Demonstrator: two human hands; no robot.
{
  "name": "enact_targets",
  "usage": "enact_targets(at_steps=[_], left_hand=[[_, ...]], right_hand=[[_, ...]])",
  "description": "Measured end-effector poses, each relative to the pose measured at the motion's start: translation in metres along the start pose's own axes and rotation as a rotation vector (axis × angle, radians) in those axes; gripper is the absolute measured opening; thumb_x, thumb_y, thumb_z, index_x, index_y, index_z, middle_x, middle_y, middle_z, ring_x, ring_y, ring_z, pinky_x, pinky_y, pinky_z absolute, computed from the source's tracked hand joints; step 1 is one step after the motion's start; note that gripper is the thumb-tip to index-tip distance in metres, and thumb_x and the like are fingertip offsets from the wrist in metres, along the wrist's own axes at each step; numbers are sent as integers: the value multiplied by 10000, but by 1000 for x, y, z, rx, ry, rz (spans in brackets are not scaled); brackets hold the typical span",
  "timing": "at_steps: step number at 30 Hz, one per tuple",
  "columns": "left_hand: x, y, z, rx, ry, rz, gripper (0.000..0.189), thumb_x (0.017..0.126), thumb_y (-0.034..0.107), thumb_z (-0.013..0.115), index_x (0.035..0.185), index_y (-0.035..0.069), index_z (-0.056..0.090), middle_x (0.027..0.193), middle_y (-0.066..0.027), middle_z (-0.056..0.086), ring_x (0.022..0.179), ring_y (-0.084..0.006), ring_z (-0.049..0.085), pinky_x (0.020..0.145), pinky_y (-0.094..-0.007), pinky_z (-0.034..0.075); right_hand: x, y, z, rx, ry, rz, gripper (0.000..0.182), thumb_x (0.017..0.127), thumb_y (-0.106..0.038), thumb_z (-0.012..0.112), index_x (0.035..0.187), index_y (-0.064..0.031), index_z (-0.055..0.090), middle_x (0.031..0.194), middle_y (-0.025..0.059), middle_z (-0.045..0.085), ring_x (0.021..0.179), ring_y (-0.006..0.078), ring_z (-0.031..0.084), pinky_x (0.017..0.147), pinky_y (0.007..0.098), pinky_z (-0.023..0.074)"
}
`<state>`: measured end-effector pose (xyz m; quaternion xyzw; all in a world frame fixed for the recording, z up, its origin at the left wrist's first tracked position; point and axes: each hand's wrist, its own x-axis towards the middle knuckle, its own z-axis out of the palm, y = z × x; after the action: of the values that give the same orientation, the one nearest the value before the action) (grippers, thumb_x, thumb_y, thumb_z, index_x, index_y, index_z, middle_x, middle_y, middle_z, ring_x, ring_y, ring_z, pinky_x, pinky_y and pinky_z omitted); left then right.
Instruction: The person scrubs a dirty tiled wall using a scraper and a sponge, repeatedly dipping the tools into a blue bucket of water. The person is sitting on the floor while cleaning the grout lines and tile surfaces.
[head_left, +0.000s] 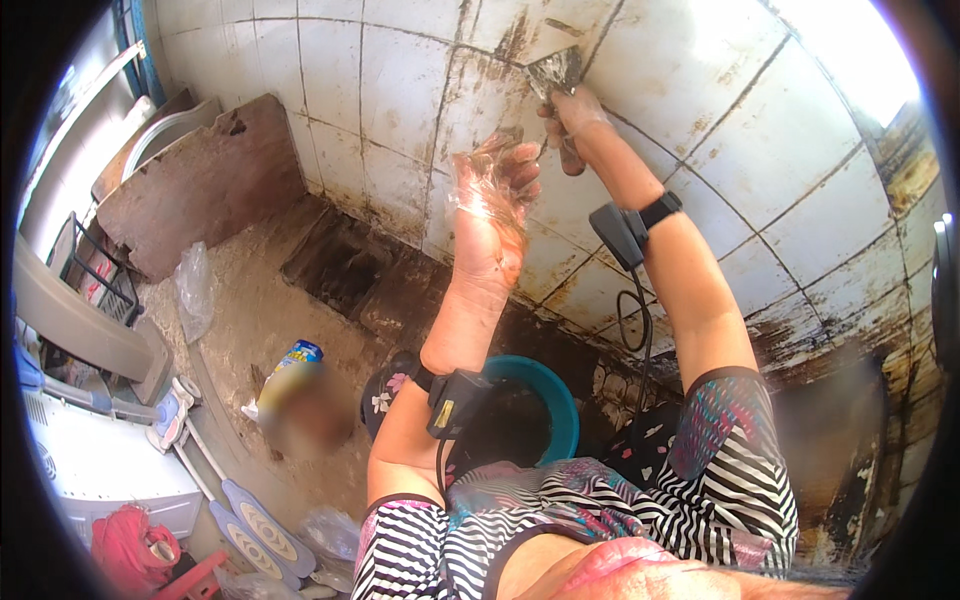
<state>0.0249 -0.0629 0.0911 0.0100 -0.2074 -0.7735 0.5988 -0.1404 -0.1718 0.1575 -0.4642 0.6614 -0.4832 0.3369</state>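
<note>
Up on the stained white tile wall (405, 82), my right hand (581, 120) grips a scraper (555, 73). Its wide blade, streaked with dark grime, lies at the tiles near a brown-stained joint. Lower and to the left, my left hand (491, 184) is raised before the wall in a crumpled clear plastic glove. Its fingers are partly curled, and a dark patch shows at the fingertips; whether it holds anything is unclear. Thin clear plastic also covers my right hand. Both forearms wear black strapped devices with cables.
Below my arms stands a teal plastic basin (559, 405). A brown board (210, 180) leans at the wall's left end, near a dark square floor recess (341, 255). A clear plastic bag (195, 292) and a blue packet (300, 352) lie on the floor. Red cloth (131, 547) is at lower left.
</note>
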Motion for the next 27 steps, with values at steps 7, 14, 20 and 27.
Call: enact_targets(at_steps=[7, 14, 20, 27], left_hand=[[5, 10, -6, 11, 72, 76, 555, 958, 548, 250, 1151, 96, 507, 1056, -71, 590, 938, -191, 515, 858, -349, 419], [1, 13, -8, 14, 124, 74, 557, 959, 546, 245, 1139, 95, 519, 1043, -72, 592, 919, -194, 525, 837, -350, 425], [3, 19, -18, -1, 150, 103, 570, 957, 547, 251, 1146, 79, 515, 1032, -75, 596, 916, -194, 528, 834, -351, 426], [-2, 26, -16, 16, 159, 111, 558, 954, 548, 263, 1162, 83, 492, 1038, -75, 599, 929, -186, 527, 856, -346, 412]], right_hand=[[4, -15, 28, -64, -21, 70, 189, 928, -232, 464, 931, -44, 470, 682, 74, 554, 463, 171, 445, 388, 347, 335], [18, -10, 19, 36, 0, 77, 115, 909, -126, 436, 980, -36, 422, 716, 103, 568, 462, 187, 484, 384, 372, 370], [21, -4, 25, 39, -76, 48, 153, 915, -136, 463, 1011, -46, 387, 680, 95, 552, 460, 194, 480, 379, 391, 361], [33, -23, 43, 27, 26, 49, 261, 935, -191, 460, 777, 7, 519, 586, 70, 502, 420, 160, 428, 362, 325, 350]])
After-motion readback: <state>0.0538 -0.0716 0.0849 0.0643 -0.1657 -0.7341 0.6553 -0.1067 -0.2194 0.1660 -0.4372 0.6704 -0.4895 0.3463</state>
